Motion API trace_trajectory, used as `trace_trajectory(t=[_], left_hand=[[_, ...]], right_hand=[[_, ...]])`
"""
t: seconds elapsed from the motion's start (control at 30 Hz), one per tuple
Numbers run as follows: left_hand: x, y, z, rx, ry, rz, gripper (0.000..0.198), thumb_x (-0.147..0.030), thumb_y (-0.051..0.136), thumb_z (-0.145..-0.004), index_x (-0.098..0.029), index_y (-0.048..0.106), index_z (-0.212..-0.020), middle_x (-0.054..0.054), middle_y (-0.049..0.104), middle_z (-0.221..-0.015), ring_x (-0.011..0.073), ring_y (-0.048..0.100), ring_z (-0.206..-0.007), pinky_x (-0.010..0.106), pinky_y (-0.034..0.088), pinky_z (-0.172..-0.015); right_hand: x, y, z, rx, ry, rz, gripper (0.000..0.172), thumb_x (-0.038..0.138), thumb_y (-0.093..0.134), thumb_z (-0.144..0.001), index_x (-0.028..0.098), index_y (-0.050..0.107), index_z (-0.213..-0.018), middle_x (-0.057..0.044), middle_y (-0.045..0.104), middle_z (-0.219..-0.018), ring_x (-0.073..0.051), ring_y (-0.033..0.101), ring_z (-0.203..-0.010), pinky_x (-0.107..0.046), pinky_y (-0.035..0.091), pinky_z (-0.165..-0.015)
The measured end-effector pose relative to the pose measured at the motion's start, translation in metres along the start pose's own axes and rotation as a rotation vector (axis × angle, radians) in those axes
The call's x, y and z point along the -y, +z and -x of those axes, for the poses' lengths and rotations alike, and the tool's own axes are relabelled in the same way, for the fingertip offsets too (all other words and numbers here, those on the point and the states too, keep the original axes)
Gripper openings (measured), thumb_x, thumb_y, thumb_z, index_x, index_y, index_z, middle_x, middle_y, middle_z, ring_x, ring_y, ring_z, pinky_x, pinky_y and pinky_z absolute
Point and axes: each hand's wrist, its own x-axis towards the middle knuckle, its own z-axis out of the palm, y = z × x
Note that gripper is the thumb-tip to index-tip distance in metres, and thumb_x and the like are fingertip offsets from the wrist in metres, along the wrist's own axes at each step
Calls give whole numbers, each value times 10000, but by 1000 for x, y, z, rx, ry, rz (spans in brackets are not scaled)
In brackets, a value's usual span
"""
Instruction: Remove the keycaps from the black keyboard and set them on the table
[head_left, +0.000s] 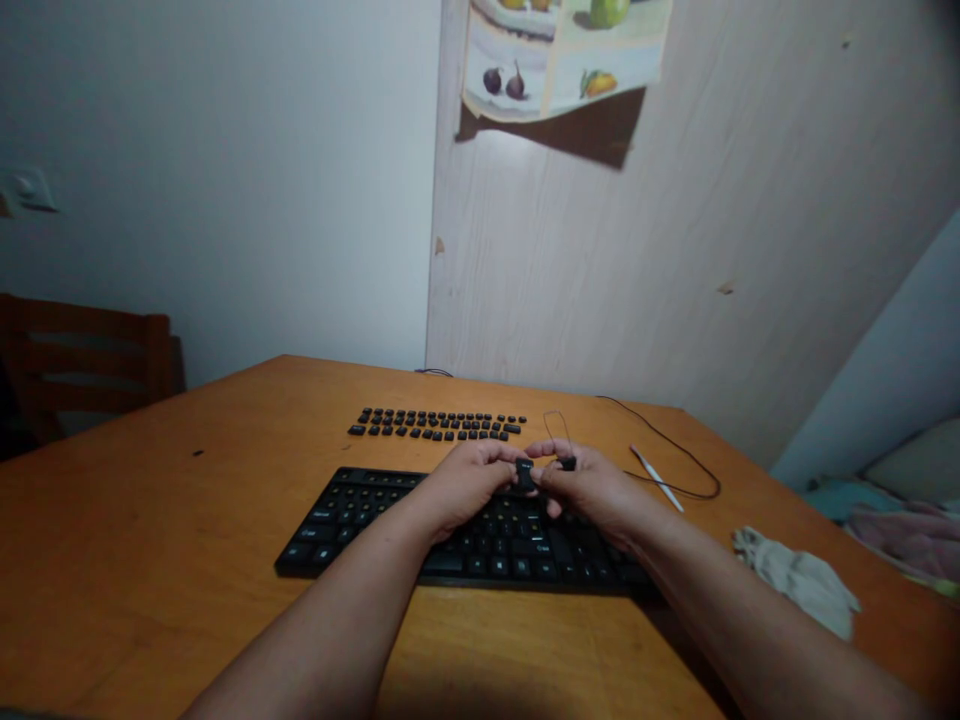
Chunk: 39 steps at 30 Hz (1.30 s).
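Observation:
My left hand (471,484) is closed, with thumb and fingers pinching a black keycap (525,474) above the right half of the keyboard. My right hand (592,488) meets it there, its fingertips touching or close to the same keycap. Tucked in the right hand is a wire keycap puller (568,464), its thin loop pointing up and away. Beneath both hands lies a black keyboard (352,520); in its upper rows some switches show without caps. Behind it, loose black keycaps (439,424) lie in several rows.
To the right are a white pen-like stick (658,480), a dark cable (697,455) and a crumpled pale cloth (799,580). One small black piece (198,453) lies on the wooden table (150,540) at left. A wooden chair (90,355) stands beyond the left edge; walls rise behind.

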Motion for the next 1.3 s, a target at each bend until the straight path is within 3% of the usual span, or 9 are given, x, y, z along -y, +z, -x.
trace_trajectory(t=[0.2, 0.47, 0.67, 0.9, 1.3], left_hand=[[1, -3, -1, -39, -52, 98, 252, -165, 568, -751, -126, 674, -976, 75, 715, -905, 151, 647, -828, 286, 458, -801], [5, -3, -1, -47, -29, 135, 287, -173, 637, -733, -128, 639, -1016, 71, 705, -963, 153, 645, -890, 304, 461, -869], [5, -2, -2, -47, -46, 188, 255, -150, 656, -705, -134, 620, -957, 52, 706, -854, 144, 655, -827, 294, 459, -852], [-1, -1, 1, -104, -47, 109, 215, -146, 623, -697, -128, 653, -909, 44, 699, -895, 127, 609, -798, 263, 422, -788], [2, -1, -2, -127, -62, 181, 254, -110, 611, -676, -119, 624, -929, 17, 648, -792, 88, 557, -668, 231, 419, -673]], right_hand=[[0, 1, 1, 15, -38, -36, 340, 375, 648, -756, 186, 570, -1028, -3, 691, -763, -77, 525, -458, -199, 343, -468], [0, 4, 1, -74, -95, 27, 313, 415, 647, -763, 192, 558, -965, 41, 619, -640, -86, 517, -437, -205, 346, -448], [2, 5, 2, -25, -125, 19, 278, 438, 566, -820, 193, 555, -951, 2, 669, -776, -81, 529, -457, -211, 357, -460], [3, 0, 1, -81, -230, 171, 318, 366, 550, -824, 196, 544, -1093, 4, 635, -813, -94, 511, -486, -236, 413, -499], [-2, 1, -2, -80, -272, 256, 218, 342, 547, -846, 175, 616, -966, 3, 596, -756, -108, 489, -568, -229, 400, -512]])
